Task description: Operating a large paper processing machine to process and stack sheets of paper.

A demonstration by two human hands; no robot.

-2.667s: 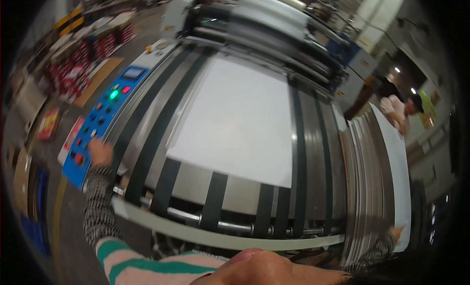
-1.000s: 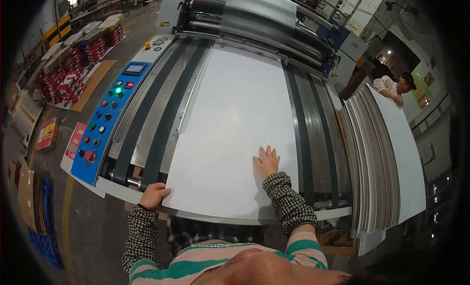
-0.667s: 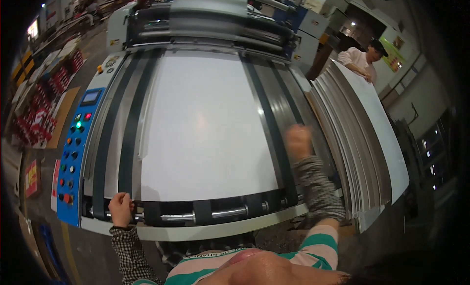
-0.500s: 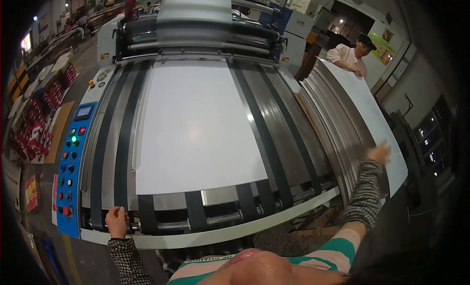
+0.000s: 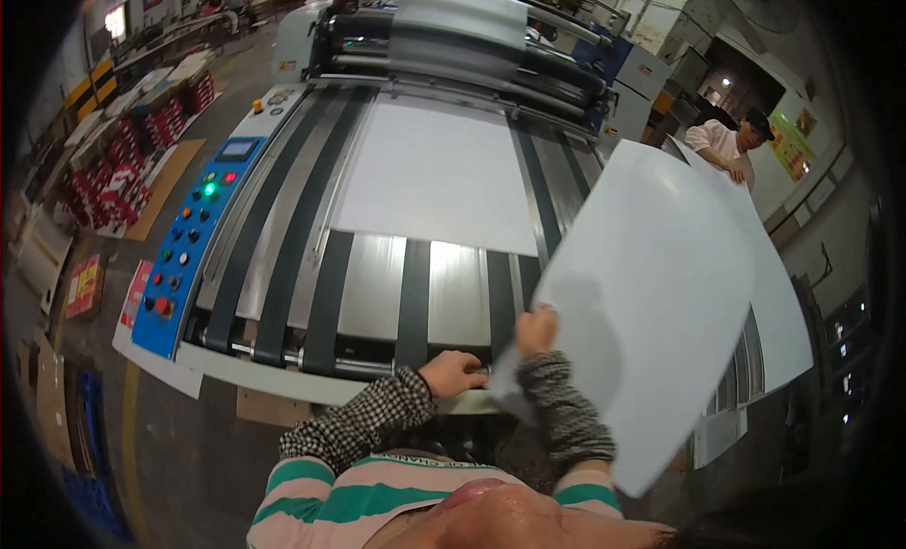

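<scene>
A sheet (image 5: 651, 294) is pinched by the right hand (image 5: 536, 330); the left hand (image 5: 453, 374), grip unclear, is held at the machine's front edge (image 5: 283, 383).

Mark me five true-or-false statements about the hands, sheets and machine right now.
1. The bare right hand grips a large white rectangular sheet held at a slant. True.
2. A hand is pressing a button on the controls. False: the bare left hand is by the pale front rail, away from the blue rectangular control panel.
3. A second flat white sheet lies across the long dark green belts. True.
4. All the panel's lights are dark. False: a round green light glows.
5. A co-worker in a dark cap and pale top is at the right. True.
</scene>
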